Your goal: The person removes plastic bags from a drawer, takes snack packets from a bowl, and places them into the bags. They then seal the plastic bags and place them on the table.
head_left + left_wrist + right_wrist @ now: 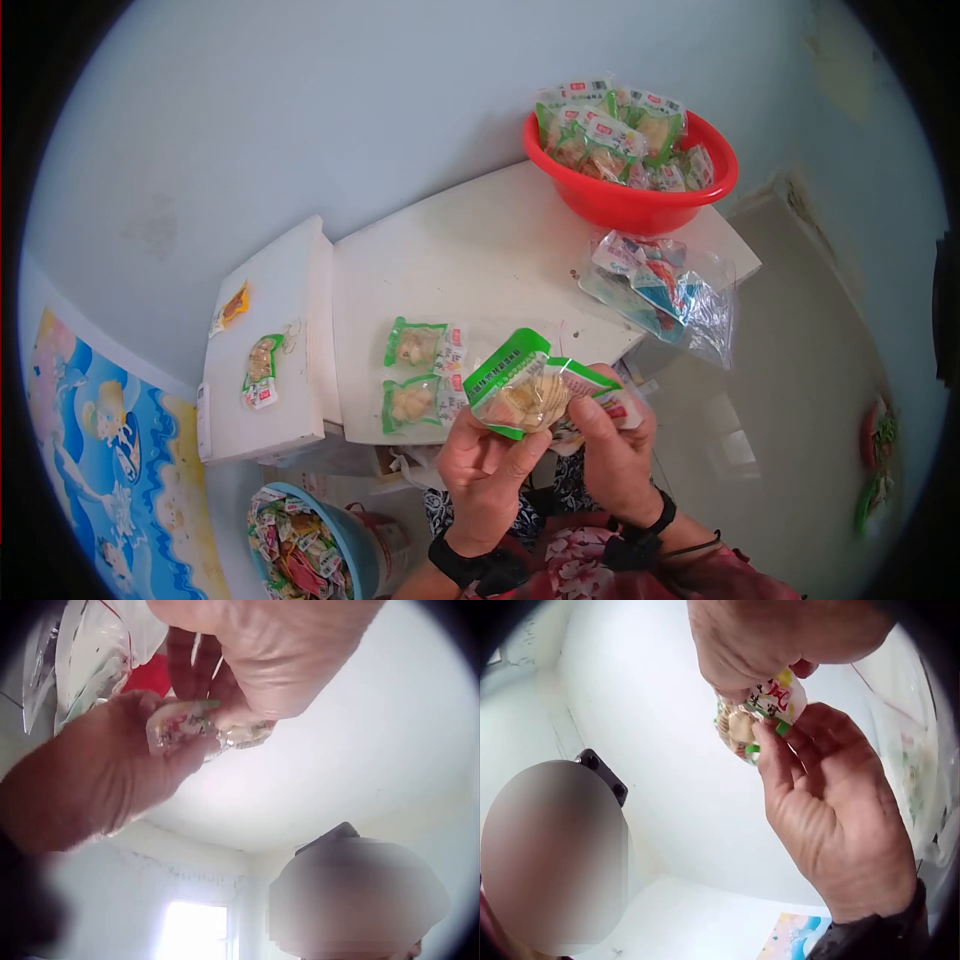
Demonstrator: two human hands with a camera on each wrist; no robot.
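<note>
While both hands are busy with the same snack packet (535,395), it's up off the white table (450,250), around the front edge and right in front of the person. The left hand (488,480) grips its lower left side, thumb at the bottom edge, and the right hand (618,450) pinches the right end with its thumb on the front. It's a clear pack with green trim and pale chunks inside.

Two similar packs (415,347) lie on the table just left of it, one behind the other. Far right corner has a red basin (625,205) heaped with more packs, and a crinkly clear bag (700,310) lies in front of that, hanging past the edge. Over on the left there's a white stand (285,320) with a small yellow packet (235,303) and another green-trimmed one (261,370), plus a blue bucket (370,535) full of wrappers or packets on the floor, can't tell which.
</note>
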